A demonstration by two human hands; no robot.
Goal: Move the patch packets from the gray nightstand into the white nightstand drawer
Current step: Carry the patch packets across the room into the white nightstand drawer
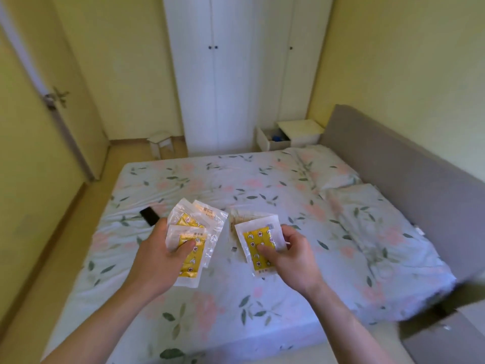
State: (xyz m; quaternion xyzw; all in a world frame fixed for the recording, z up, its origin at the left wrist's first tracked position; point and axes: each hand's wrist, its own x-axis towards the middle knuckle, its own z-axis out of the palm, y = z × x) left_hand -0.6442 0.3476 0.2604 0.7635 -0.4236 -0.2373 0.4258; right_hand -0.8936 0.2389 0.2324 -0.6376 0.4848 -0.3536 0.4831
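I had the packets in hand over the bed (236,179): left hand (154,258) pinched several packets (191,232), right hand (288,256) pinched one packet (258,245). The white nightstand (299,132) drawer (267,139) (already open) sat well across the room, so delivery remained.

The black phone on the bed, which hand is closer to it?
Left. The left hand, holding several patch packets, is just right of the black phone and nearer the camera. The right hand, holding one packet, is farther right, beyond the left hand.
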